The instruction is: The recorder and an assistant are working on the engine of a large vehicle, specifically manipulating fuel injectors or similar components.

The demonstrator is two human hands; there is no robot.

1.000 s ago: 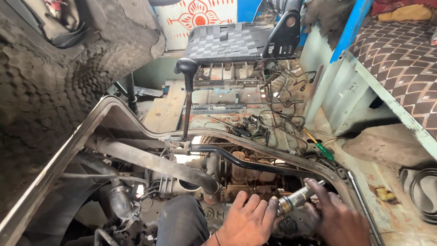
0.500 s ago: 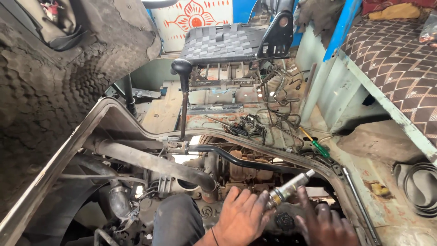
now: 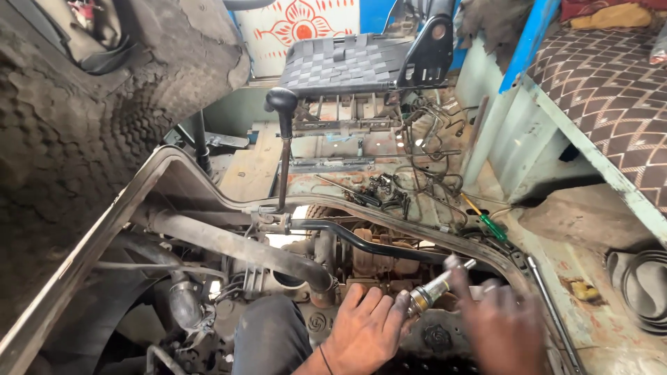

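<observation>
the right hand (image 3: 504, 326) has tilted the metal cylinder (image 3: 434, 290) upward beside the left hand (image 3: 368, 330).

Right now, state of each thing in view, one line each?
left hand: flat on the engine top, fingers spread, touching the metal part.
right hand: blurred, at the metal part's far end; grip unclear.
metal part: cylindrical, tilted, raised between both hands.
gear lever: upright, untouched.
seat: unoccupied.
green-handled screwdriver: lying on the floor edge, apart from the hands.
engine cover: tipped up, engine exposed.
</observation>
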